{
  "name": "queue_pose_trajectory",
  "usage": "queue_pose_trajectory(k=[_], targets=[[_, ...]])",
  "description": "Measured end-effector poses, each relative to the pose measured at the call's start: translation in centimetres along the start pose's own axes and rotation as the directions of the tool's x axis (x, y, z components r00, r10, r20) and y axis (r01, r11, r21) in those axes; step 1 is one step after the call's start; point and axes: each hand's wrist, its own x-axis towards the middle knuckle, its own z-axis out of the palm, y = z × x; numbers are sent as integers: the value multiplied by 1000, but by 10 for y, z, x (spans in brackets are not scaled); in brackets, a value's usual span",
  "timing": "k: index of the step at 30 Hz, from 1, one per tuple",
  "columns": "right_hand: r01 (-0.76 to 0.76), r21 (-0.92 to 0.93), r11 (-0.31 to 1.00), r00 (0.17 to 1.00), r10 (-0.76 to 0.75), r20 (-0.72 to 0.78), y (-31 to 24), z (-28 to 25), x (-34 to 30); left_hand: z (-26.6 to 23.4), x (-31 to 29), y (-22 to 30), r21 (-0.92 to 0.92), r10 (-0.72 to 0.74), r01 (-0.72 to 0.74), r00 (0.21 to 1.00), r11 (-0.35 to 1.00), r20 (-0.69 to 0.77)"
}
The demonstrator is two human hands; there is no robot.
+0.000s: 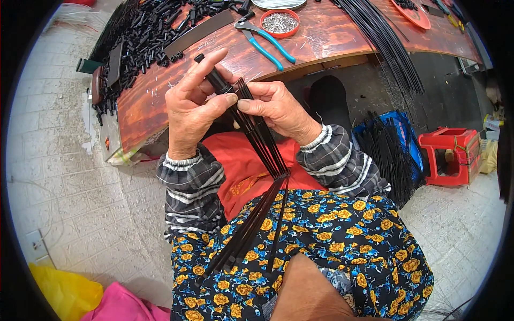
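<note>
My left hand [195,104] grips a short black plastic tube [216,80], its thumb pressed near the tube's lower end and its index finger raised along it. From that end a bundle of thin black rods [262,142], which looks like umbrella ribs, slants down over my lap. The rods come together at a joint and fan out below it. My right hand [278,107] pinches the upper ends of some rods between thumb and fingers, right beside my left thumb. Whatever small part lies between the fingertips is hidden.
On the wooden table [160,99] ahead lie blue-handled pliers [267,45], a red dish [267,27] of tiny metal pieces, and heaped black tubes [152,32]. Long black rods [385,45] overhang its edge. A red stool [450,155] and more rods [377,155] are at right.
</note>
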Motion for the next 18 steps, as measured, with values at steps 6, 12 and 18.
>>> queue_pose_trajectory(k=[6, 12, 18], targets=[[36, 15, 999, 999, -36, -4, 7, -4, 2, 4, -1, 0, 15, -16, 17, 999, 1000, -43], [33, 24, 999, 999, -33, 13, 7, -5, 1, 7, 0, -2, 49, 16, -13, 998, 999, -64], [16, 52, 999, 1000, -17, 22, 10, -6, 3, 9, 0, -1, 72, 35, -29, 996, 997, -88]])
